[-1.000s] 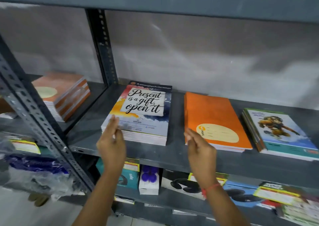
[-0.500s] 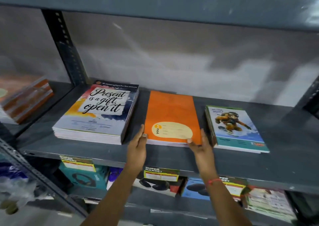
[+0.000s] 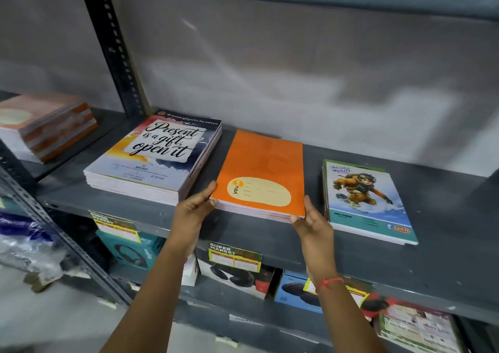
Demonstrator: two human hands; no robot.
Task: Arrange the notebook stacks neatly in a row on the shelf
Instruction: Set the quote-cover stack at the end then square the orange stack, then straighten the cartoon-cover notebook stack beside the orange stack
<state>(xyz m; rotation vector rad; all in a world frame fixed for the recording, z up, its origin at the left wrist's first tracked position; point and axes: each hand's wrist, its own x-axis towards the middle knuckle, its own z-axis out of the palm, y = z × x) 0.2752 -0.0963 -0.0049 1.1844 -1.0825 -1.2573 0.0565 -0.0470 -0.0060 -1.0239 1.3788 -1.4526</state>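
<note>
Three notebook stacks lie on the grey metal shelf [image 3: 445, 217]. The thick stack with the "Present is a gift, open it" cover [image 3: 156, 158] is at the left. The orange stack [image 3: 263, 169] is in the middle, and a thin stack with a cartoon adventurer cover [image 3: 364, 198] lies to the right. My left hand [image 3: 194, 212] grips the orange stack's near left corner. My right hand [image 3: 313, 223] grips its near right corner, thumb against the side. The stack's front edge looks slightly raised off the shelf.
Another orange-edged notebook stack [image 3: 46, 126] sits on the neighbouring shelf bay at far left, behind a perforated upright post [image 3: 113, 53]. Boxed headphones [image 3: 235, 271] with price labels fill the shelf below. Bare shelf runs to the right of the adventurer stack.
My hands left the "Present" stack and moved right to the orange stack, then closed on its two near corners. The view has shifted to the right.
</note>
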